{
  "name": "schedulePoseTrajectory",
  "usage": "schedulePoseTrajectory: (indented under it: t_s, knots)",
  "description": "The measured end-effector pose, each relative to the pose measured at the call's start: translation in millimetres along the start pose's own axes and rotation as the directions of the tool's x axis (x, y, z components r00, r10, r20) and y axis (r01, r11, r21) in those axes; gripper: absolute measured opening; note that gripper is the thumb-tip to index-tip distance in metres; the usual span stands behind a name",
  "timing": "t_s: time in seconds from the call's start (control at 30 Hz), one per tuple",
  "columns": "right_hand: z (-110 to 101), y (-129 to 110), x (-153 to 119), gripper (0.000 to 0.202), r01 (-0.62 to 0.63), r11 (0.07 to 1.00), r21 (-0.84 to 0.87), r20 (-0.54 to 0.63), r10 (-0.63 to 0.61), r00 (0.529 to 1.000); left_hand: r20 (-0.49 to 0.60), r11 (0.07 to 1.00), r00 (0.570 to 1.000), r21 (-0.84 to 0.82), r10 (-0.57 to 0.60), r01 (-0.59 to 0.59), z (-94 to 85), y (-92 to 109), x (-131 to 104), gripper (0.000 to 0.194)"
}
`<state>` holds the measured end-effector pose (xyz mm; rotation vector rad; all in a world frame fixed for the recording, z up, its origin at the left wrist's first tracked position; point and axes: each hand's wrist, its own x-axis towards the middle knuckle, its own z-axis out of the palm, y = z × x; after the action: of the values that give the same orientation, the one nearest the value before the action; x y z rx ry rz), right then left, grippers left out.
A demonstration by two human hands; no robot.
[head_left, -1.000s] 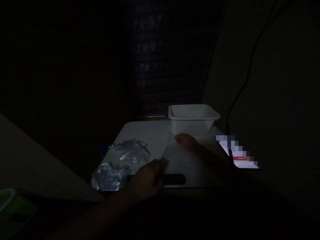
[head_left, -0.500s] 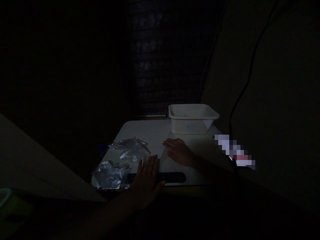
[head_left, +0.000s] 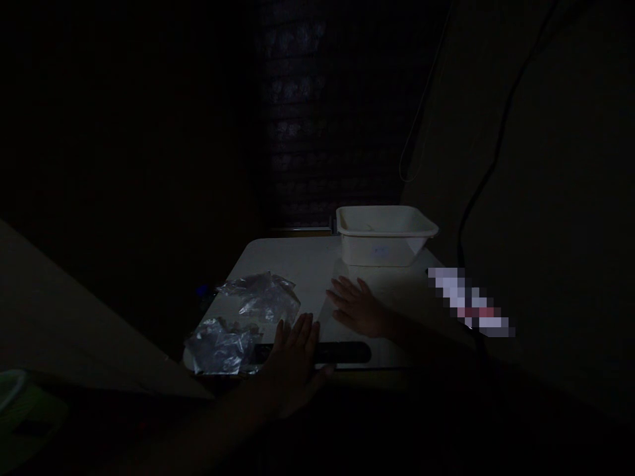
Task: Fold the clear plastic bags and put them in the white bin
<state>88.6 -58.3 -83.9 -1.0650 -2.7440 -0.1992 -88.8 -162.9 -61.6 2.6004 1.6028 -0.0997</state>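
My left hand (head_left: 295,363) lies palm down across a dark strip (head_left: 344,352) at the front edge of the white table (head_left: 297,254), its fingers stretched out. To its right, my right hand (head_left: 360,307) rests flat with fingers spread on a clear, thin plastic sheet or bag (head_left: 327,317), whose outline is faint in the dim light. Crumpled clear plastic bags lie left of my hands, one bunch (head_left: 268,297) farther back and another (head_left: 221,347) at the front left corner.
A white tub (head_left: 381,248) stands at the table's back right. Beyond the right edge is a bright, pixelated object (head_left: 469,301), with a dark cable (head_left: 481,188) hanging over it. A green basket (head_left: 30,413) is at lower left.
The fingers of my right hand have spread apart, and that hand sits slightly farther right. My left hand is slightly lower in view. The whole view has shifted a little.
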Motion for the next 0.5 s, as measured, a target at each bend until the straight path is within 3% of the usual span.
schedulePoseTrajectory:
  t_s: [0.33,0.5]
  knots:
    - [-0.7,44.5,-4.7,0.045,-0.251,0.961,-0.120,-0.038,0.248,0.968,0.025,1.000,1.000,0.000,0.004,-0.004,-8.3,1.5,0.0,0.066]
    - [-3.5,31.2,-5.0,0.045,-0.157,0.986,-0.054,-0.043,0.155,0.987,0.047,0.995,0.994,-0.018,0.098,-0.097,-12.0,5.5,5.5,0.064]
